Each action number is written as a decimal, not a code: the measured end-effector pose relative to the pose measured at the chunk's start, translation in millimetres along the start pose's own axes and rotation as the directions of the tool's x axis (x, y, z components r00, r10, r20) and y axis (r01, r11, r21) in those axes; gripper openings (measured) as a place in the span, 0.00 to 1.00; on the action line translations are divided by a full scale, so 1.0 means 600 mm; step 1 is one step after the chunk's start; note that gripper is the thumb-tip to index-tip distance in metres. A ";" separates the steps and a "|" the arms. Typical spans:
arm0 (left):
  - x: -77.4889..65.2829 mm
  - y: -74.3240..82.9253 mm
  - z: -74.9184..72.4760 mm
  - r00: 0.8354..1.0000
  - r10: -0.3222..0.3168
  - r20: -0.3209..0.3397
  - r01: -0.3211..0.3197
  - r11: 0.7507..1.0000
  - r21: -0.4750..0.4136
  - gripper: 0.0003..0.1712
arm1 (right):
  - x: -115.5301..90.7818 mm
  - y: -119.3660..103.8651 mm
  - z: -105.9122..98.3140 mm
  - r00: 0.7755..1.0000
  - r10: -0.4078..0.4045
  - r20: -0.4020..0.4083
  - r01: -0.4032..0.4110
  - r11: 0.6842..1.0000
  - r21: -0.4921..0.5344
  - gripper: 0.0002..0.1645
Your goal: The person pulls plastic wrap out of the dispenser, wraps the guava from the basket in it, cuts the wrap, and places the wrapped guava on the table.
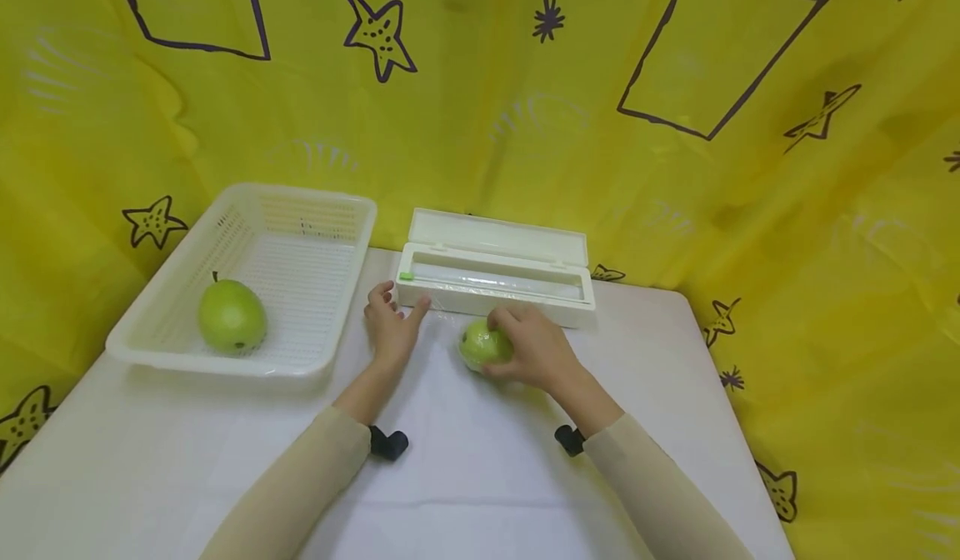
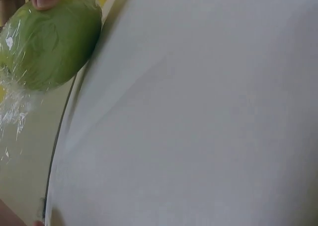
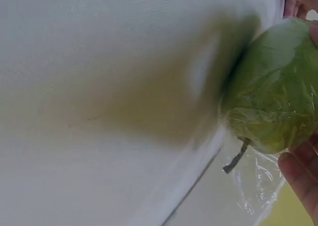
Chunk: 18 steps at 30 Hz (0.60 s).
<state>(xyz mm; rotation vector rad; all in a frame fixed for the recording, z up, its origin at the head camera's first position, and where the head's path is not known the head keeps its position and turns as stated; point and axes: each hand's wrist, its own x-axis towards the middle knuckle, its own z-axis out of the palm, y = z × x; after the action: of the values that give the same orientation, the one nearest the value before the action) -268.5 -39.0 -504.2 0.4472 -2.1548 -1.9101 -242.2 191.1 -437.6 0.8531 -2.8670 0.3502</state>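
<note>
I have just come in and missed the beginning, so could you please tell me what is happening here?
A person's right hand holds a green pear covered in clear film, in front of an open white box with a roll inside. Loose film trails off it. The left hand is spread at the box's left end; whether it touches the box is unclear. A second pear lies in the white basket.

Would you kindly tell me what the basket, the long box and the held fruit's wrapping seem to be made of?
Basket: probably moulded plastic with a soft sheen, given its regular slots. Long box: likely smooth, rigid plastic, judging by its crisp edges. Wrapping: apparently glossy, transparent plastic film, crinkled with bright highlights.
</note>
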 end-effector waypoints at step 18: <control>-0.058 0.023 0.030 0.941 0.021 0.337 0.056 0.975 -0.216 0.12 | -0.018 -0.003 -0.012 1.000 -0.018 0.014 0.018 1.000 0.004 0.34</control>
<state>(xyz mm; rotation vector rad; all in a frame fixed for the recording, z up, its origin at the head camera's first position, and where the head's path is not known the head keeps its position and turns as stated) -243.9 -8.1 -492.0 0.0996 -2.0911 -2.3509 -231.5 197.0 -432.7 0.8852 -2.8703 0.3487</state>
